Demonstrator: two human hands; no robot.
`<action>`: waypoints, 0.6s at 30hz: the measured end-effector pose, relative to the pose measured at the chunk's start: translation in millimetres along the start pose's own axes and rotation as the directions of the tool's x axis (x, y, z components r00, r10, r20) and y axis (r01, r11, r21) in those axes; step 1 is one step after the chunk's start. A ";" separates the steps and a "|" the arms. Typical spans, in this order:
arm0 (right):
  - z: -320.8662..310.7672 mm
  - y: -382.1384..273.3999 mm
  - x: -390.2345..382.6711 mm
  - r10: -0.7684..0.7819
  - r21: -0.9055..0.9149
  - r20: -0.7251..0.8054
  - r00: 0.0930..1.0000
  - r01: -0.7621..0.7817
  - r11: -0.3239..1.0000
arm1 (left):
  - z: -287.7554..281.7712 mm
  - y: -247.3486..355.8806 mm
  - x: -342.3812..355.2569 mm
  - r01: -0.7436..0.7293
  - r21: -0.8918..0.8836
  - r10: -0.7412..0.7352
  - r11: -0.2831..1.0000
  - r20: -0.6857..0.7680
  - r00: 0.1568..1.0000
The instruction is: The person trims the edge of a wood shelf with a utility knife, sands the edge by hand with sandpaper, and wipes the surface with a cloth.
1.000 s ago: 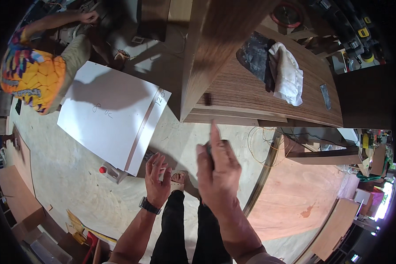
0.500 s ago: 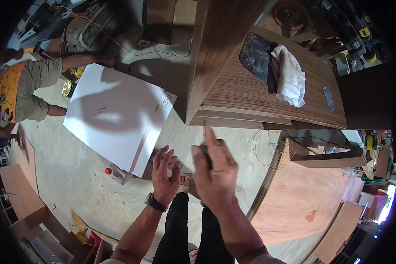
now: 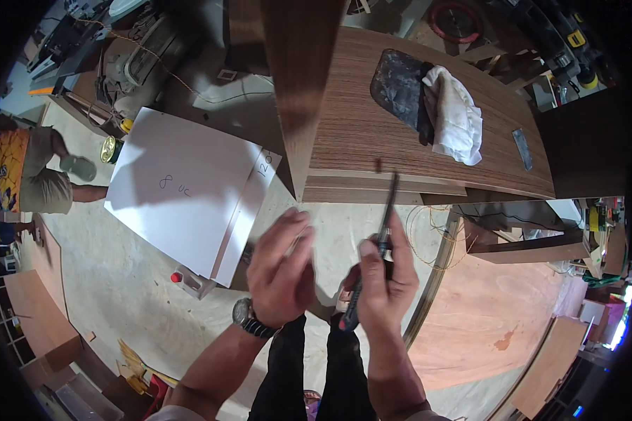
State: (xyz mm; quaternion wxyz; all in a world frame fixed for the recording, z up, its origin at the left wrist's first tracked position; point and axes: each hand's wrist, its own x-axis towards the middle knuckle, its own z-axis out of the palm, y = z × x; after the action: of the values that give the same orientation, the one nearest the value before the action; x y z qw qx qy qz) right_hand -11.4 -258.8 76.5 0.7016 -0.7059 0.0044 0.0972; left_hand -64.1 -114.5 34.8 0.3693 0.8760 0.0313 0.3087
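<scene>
My right hand (image 3: 388,284) is closed round a slim black-handled tool (image 3: 359,303). A long, narrow dark blade rises from its upper end, and a bit of red shows at its lower end. The blade tip stands in front of the near edge of a brown wood-grain cabinet (image 3: 358,133); I cannot tell whether they touch. Left of it my left hand (image 3: 277,270), with a watch on its wrist, is raised and holds nothing visible. Its fingers are loosely bent and slightly blurred. On the cabinet lie a dark scuffed plate (image 3: 400,88) and a crumpled white cloth (image 3: 453,119).
A large white board (image 3: 182,189) lies at left, with a red-capped container (image 3: 192,282) by its near edge. Another person in beige shorts (image 3: 45,175) stands beyond it. A small metal strip (image 3: 522,149) rests on the cabinet. Thin plywood (image 3: 491,316) lies at right.
My right hand has moved right and turned, so the tool's blade now shows. My left hand has risen slightly. The view has shifted over the cabinet, and the other person's legs have moved.
</scene>
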 end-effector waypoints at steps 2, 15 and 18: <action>-18.7 4.9 0.4 -0.090 -0.046 -0.097 0.991 0.086 0.995 | 12.4 11.9 31.3 -0.183 0.010 0.181 0.983 0.112 0.977; -50.9 13.2 9.2 -0.183 -0.301 -0.078 0.980 0.152 0.942 | 9.7 38.7 47.2 -0.088 0.359 0.006 0.929 0.222 0.975; -45.5 12.2 23.0 -0.260 -0.496 -0.038 0.965 0.208 0.843 | 2.4 28.6 32.3 0.180 0.134 -0.202 0.974 0.174 0.964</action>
State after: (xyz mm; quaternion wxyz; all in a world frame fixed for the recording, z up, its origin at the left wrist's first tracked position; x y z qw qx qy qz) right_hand 15.4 -301.1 61.0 0.5064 -0.8590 -0.0702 -0.0281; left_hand -41.6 -127.6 69.3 0.3468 0.9140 0.0992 0.1858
